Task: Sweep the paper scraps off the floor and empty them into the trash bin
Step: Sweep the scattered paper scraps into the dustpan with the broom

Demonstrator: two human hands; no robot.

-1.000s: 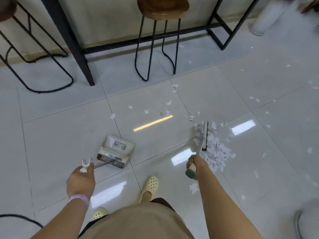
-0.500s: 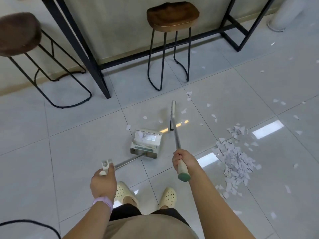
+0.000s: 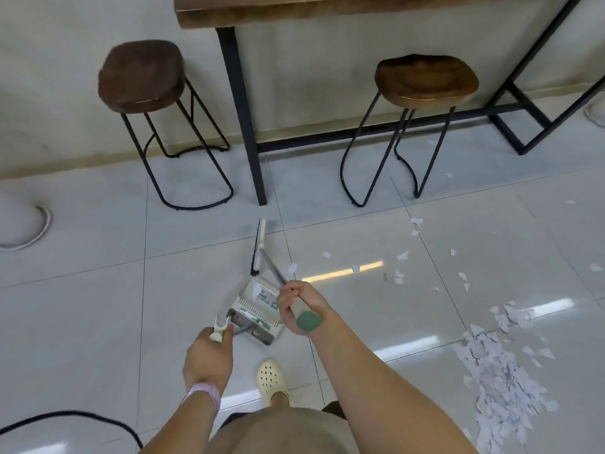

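— What did the head view show of the hands?
— The right hand (image 3: pixel 299 306) gripped the broom (image 3: pixel 260 247) by its green-capped handle; the left hand (image 3: pixel 206 352) held the dustpan (image 3: pixel 257 317) handle, pan resting on the floor (image 3: pixel 82 322).
— And the paper scraps (image 3: pixel 501 381)?
— Heaped on the tiles at right, well apart from the pan, with strays near the stools (image 3: pixel 425 80).

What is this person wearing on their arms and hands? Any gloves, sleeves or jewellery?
No gloves and no sleeves in view: both forearms are bare down to the hands. The left hand has a pale lilac band round its wrist, like a watch strap or fitness band. The right hand and its wrist show nothing worn, no rings visible.
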